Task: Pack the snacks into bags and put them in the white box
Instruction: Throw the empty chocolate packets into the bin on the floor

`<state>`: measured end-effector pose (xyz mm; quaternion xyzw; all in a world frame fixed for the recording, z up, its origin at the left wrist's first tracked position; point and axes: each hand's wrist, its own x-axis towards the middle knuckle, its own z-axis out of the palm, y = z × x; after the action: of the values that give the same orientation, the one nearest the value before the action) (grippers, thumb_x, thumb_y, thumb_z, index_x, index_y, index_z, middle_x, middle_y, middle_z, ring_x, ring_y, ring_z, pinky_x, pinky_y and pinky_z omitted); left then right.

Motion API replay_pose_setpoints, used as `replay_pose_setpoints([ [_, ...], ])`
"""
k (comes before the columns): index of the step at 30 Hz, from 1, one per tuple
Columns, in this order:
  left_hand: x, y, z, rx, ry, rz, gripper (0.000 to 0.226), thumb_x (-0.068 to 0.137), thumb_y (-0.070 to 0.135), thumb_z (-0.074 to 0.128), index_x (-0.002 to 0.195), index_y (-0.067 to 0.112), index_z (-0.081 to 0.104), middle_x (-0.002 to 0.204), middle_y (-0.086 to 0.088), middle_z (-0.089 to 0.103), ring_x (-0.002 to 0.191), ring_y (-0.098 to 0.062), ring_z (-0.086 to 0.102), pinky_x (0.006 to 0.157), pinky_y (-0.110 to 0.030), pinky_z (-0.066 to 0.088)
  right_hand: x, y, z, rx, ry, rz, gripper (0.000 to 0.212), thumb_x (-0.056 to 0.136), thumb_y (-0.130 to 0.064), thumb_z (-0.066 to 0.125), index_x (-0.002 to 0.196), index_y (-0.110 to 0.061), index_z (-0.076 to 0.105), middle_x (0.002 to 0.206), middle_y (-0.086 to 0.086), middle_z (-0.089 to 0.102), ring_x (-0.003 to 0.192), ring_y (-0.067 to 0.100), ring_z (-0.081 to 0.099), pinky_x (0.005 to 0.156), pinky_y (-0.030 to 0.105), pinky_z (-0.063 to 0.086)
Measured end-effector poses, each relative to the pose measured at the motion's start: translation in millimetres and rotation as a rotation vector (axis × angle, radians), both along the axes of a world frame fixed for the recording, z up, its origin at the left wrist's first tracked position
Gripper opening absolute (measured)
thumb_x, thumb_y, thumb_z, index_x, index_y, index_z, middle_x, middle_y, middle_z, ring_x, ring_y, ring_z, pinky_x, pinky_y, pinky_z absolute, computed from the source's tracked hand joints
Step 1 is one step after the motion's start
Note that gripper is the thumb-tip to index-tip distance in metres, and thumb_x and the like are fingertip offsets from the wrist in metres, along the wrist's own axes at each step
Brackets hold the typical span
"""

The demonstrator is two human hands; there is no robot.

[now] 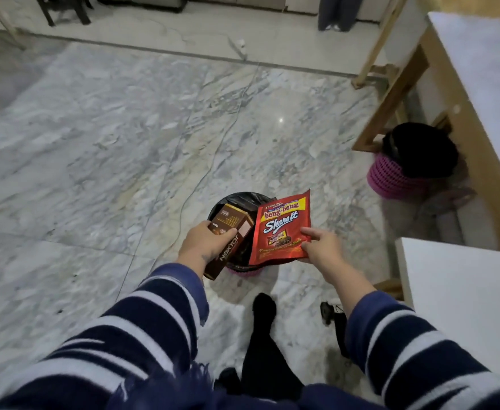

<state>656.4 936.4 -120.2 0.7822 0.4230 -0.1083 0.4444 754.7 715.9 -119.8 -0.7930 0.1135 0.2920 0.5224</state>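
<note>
Both hands out front, left hand [203, 242] curled — right hand [321, 245] pinching

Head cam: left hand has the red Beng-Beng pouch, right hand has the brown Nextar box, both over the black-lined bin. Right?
Hands are swapped. In the head view the left hand grips the brown Nextar box and the right hand pinches the red Beng-Beng pouch, both over the black-lined bin.

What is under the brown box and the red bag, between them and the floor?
In the head view, a round pink bin lined with black plastic sits below the brown cardboard Nextar box and red Beng-Beng packet.
</note>
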Motion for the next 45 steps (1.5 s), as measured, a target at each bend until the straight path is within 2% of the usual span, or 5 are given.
replay_pose_setpoints([
  [8, 107.9, 27.3, -89.1, -0.091, 0.118, 0.098, 0.051, 0.072, 0.062, 0.065, 0.106, 0.026, 0.056, 0.102, 0.002, 0.065, 0.098, -0.024, 0.063, 0.091, -0.035, 0.051, 101.5, 59.1, -100.4, -0.215, 0.014, 0.205, 0.041, 0.087, 0.002, 0.056, 0.123, -0.016, 0.062, 0.123, 0.012, 0.063, 0.100, 0.030, 0.067, 0.086, 0.045, 0.057],
  [14, 150.8, 45.7, -205.5, -0.105, 0.237, 0.104, 0.066, 0.067, 0.068, 0.064, 0.114, 0.021, 0.058, 0.108, -0.001, 0.067, 0.099, -0.026, 0.063, 0.089, -0.034, 0.050, 128.7, 93.2, -198.4, -0.318, -0.012, 0.290, 0.038, 0.090, -0.001, 0.055, 0.126, -0.013, 0.061, 0.127, 0.007, 0.061, 0.113, 0.022, 0.060, 0.090, 0.021, 0.045],
  [23, 159.0, 52.5, -315.2, -0.122, 0.374, 0.000, 0.087, 0.076, 0.057, 0.067, 0.145, 0.015, 0.034, 0.141, -0.011, 0.048, 0.127, -0.032, 0.048, 0.105, -0.036, 0.039, 133.9, 112.1, -302.2, -0.352, 0.088, 0.427, 0.040, 0.088, -0.009, 0.060, 0.128, -0.018, 0.059, 0.113, 0.007, 0.068, 0.094, 0.022, 0.065, 0.084, 0.024, 0.047],
  [31, 167.6, 57.6, -198.0, -0.029, 0.356, -0.207, 0.067, 0.083, 0.045, 0.064, 0.138, 0.013, 0.045, 0.139, -0.007, 0.052, 0.127, -0.026, 0.049, 0.104, -0.032, 0.039, 151.6, 99.5, -191.8, -0.381, 0.101, 0.566, 0.040, 0.091, -0.015, 0.058, 0.131, -0.016, 0.056, 0.131, 0.008, 0.059, 0.122, 0.023, 0.054, 0.099, 0.027, 0.042],
  [45, 277.9, -14.1, 107.5, 0.219, 0.072, -0.875, 0.059, 0.089, 0.043, 0.058, 0.141, 0.020, 0.041, 0.142, -0.006, 0.048, 0.123, -0.026, 0.052, 0.102, -0.038, 0.044, 193.6, 10.7, 114.1, -0.578, -0.211, 0.392, 0.041, 0.095, -0.024, 0.050, 0.136, -0.020, 0.051, 0.141, 0.008, 0.051, 0.126, 0.026, 0.051, 0.099, 0.030, 0.041],
])
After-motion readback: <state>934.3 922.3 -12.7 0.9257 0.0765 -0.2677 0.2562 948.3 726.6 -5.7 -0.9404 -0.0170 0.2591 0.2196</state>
